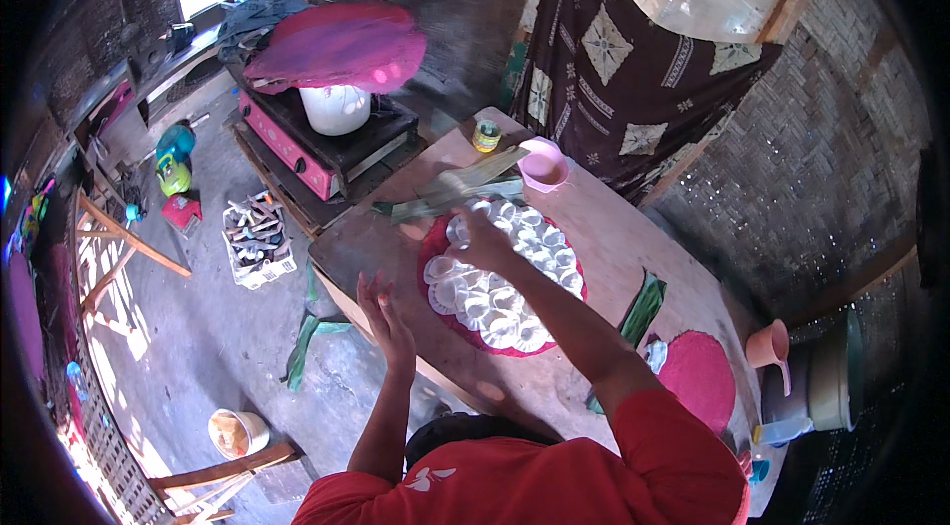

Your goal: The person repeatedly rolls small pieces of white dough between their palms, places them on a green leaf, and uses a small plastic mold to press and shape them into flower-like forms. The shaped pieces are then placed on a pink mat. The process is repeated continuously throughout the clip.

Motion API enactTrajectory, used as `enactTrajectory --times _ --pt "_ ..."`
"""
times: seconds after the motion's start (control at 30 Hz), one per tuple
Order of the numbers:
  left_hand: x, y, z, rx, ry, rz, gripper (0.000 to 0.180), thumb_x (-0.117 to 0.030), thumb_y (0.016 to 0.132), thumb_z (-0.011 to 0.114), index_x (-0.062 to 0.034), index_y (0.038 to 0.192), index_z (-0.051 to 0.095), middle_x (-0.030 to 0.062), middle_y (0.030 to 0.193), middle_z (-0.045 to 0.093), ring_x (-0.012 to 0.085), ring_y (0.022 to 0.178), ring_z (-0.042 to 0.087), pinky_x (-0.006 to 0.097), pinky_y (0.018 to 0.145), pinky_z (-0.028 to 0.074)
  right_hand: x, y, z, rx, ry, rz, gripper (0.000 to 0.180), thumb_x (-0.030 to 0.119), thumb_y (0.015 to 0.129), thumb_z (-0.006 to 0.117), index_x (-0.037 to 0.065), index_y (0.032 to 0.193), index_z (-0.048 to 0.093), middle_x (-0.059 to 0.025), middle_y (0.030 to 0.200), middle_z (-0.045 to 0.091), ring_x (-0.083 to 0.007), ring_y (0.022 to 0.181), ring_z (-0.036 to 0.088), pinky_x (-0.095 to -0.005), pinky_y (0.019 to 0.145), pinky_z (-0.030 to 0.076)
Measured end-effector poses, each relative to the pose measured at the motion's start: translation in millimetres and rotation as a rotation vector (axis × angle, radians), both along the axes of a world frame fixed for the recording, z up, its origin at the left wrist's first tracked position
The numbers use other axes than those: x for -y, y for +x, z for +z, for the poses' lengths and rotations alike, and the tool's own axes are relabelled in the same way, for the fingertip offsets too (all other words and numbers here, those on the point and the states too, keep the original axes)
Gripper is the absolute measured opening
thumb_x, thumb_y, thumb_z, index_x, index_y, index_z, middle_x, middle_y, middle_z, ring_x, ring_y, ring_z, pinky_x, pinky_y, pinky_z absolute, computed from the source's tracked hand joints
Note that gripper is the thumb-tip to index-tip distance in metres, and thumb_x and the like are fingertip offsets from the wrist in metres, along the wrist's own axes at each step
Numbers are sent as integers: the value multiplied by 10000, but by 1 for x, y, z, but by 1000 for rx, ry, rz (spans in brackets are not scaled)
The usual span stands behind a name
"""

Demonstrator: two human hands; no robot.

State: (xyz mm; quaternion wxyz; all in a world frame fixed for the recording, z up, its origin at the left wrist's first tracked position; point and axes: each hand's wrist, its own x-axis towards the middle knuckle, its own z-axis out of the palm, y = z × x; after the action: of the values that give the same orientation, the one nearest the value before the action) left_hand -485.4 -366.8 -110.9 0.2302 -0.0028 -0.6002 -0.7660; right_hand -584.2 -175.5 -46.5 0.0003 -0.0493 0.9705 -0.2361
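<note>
Head view only. Landmark: round red tray [435,248] on the wooden table [614,238], filled with small white cups [495,302] packed rim to rim, likely so that they all fit on the tray.

Right hand [482,240] reaches across the tray to its far-left part, resting on the cups there. Fingers curled down onto a cup; whether they pinch one, cannot tell. The forearm crosses over the tray's near-right cups and hides some.

Left hand [386,317] hovers off the tray's near-left side, over the table edge, palm open, fingers straight and slightly spread, holding nothing. Looks parked there to stay clear of the cups.

Beyond the tray: long green leaves [465,187] lying flat, touching or just beside the tray's far rim. Further out, a pink bowl [543,167] and a small yellow-lidded jar [486,136].

Right of the tray: bare tabletop, then a folded green leaf [643,307] and a second red round mat [699,377] near the table's near-right end. A pink jug [770,347] and a grey pot [831,372] stand past that.

Left of the tray: the table edge is close, little room; the floor drops off there. Across the gap, a pink stove [297,144] with a white pot [334,109] under a big purple-red lid [336,45]. A white crate of tools [257,243] sits on the floor.

Most open room: the table right of the tray.
</note>
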Motion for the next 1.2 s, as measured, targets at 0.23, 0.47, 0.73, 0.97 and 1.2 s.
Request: enactTrajectory --times 0.23,0.47,0.73,0.97,1.2 --pt "-28 -9 12 -54 39 -67 579 -405 1002 406 -18 1414 284 158 1285 480 242 1156 498 389 1021 381 -233 126 31 -413 -130 -466 431 259 760 784 106 1128 619 -133 1049 615 -214 875 609 -330 744 492" --pt "-167 47 9 87 74 -886 589 -439 1003 342 -15 1408 290 178 1285 522 248 1121 546 379 999 396 -346 314 -89 52 580 -777 472 351 822 675 105 1212 576 -171 1092 608 -355 1076 560 -509 874 452" --pt "-275 124 16 86 121 -1219 545 -339 1014 402 -53 1442 222 174 1451 341 246 1323 365 349 1077 311 -236 344 -11 -359 -340 -895 368 109 769 745 -6 1074 574 -120 999 635 -211 888 615 -337 736 486" --pt "-298 122 66 356 367 -1293 568 -278 982 506 -66 1451 268 170 1414 414 253 1190 531 351 1019 413 -128 335 34 -546 -241 -650 252 60 893 557 -32 1123 607 -171 917 642 -276 843 594 -391 869 418" --pt "-279 179 121 452 688 -1819 541 -246 979 483 -125 1463 273 77 1446 375 186 1332 354 324 1080 327 -145 346 117 -632 -44 -384 656 563 911 419 32 1284 515 -226 1400 380 -436 1368 241 -571 1101 121"
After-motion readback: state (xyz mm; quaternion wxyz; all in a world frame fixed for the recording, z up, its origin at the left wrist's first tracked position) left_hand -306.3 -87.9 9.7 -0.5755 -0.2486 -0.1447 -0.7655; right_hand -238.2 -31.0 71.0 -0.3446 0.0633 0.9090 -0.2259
